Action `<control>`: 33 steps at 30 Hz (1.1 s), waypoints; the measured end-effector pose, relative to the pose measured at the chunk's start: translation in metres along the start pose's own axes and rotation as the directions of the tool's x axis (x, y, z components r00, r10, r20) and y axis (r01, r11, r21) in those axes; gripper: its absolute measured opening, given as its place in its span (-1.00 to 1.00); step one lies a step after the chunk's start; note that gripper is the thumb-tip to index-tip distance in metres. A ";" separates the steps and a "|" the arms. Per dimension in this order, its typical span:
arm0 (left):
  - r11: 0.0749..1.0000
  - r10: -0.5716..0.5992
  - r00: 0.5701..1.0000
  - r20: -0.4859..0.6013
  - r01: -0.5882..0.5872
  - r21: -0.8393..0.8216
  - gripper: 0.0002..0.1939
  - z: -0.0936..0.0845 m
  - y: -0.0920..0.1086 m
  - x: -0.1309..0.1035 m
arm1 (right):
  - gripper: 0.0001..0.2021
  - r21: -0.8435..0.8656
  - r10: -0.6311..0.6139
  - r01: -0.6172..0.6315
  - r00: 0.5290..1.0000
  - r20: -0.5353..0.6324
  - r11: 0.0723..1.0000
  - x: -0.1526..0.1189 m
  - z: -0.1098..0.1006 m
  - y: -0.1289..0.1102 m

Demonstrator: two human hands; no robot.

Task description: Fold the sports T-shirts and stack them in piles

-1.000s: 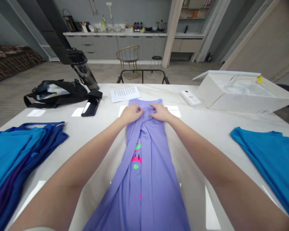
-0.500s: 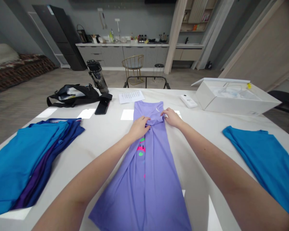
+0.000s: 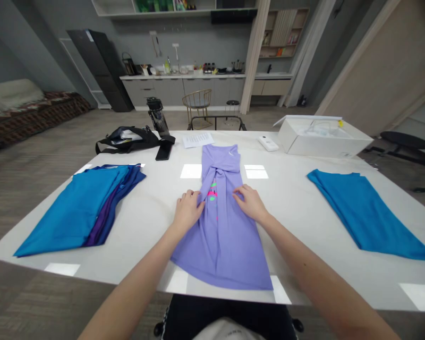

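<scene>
A purple dress (image 3: 230, 245) lies lengthwise on the white table (image 3: 145, 208), its narrow top away from me and its wide hem near the front edge. It has gathered folds below the chest and a pink and green print at the middle. My left hand (image 3: 189, 208) rests at the dress's left edge, fingers curled with thumb and fingertips close to the cloth. On the right side, my right hand (image 3: 250, 202) touches the dress with its fingertips bent together. Whether either hand pinches fabric is hard to see, but both are at its edges.
Folded blue and purple clothes (image 3: 81, 203) lie left, another blue garment (image 3: 364, 212) right. Along the back are a black bag (image 3: 131, 140), phone (image 3: 164, 151), bottle (image 3: 158, 117), paper (image 3: 198, 140), white device (image 3: 268, 143) and open white box (image 3: 318, 141).
Both hands have moved down from the chest part of the dress to its middle, farther apart. The view has shifted, so the hem and the table's front edge now show.
</scene>
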State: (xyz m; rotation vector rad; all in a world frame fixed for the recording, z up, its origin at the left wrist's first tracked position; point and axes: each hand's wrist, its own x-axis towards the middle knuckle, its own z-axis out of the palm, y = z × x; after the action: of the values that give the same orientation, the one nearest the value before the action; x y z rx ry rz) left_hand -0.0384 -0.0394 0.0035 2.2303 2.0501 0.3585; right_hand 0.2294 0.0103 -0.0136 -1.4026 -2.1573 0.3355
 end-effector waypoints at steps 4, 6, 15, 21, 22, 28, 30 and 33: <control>1.000 -0.027 1.000 -0.006 0.027 0.006 -0.67 -0.006 0.001 -0.041 | -0.85 0.013 -0.064 0.063 0.988 0.138 0.998 -0.036 0.002 -0.048; 0.999 -0.045 0.999 -0.005 0.045 0.005 -0.67 -0.008 0.000 -0.058 | -0.85 0.001 -0.091 0.092 0.979 0.183 0.996 -0.049 0.003 -0.067; 0.957 -0.279 0.956 -0.087 0.284 0.056 -0.53 -0.013 -0.027 -0.137 | -0.78 -0.124 -0.031 0.069 0.956 0.291 0.990 -0.100 0.006 -0.110; 0.926 -0.366 0.931 0.008 0.365 -0.100 -0.69 -0.012 -0.033 -0.151 | -0.72 -0.191 -0.001 0.030 0.988 0.151 0.981 -0.139 0.014 -0.124; 0.920 -0.371 0.928 0.005 0.369 -0.136 -0.74 -0.014 -0.033 -0.151 | -0.72 -0.195 0.008 0.020 0.990 0.138 0.981 -0.143 0.014 -0.126; 0.909 -0.268 0.936 -0.227 0.168 -0.380 -0.96 -0.021 -0.025 -0.166 | -0.74 -0.167 0.005 0.011 0.996 0.092 0.986 -0.144 0.008 -0.141; 0.924 -0.164 0.925 -0.343 0.023 -0.381 -0.92 -0.019 -0.020 -0.173 | -0.69 -0.096 -0.063 0.072 0.993 0.096 0.993 -0.137 0.007 -0.148; 0.934 -0.025 0.890 -0.456 -0.141 -0.327 -0.84 -0.014 -0.010 -0.181 | -0.56 -0.012 -0.189 0.192 0.974 0.127 0.981 -0.128 0.008 -0.159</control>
State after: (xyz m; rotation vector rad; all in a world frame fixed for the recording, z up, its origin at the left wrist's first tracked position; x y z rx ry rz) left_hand -0.0645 -0.2192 -0.0056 2.1263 1.8958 1.2559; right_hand 0.1431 -0.1724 0.0168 -1.2027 -2.3839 0.3330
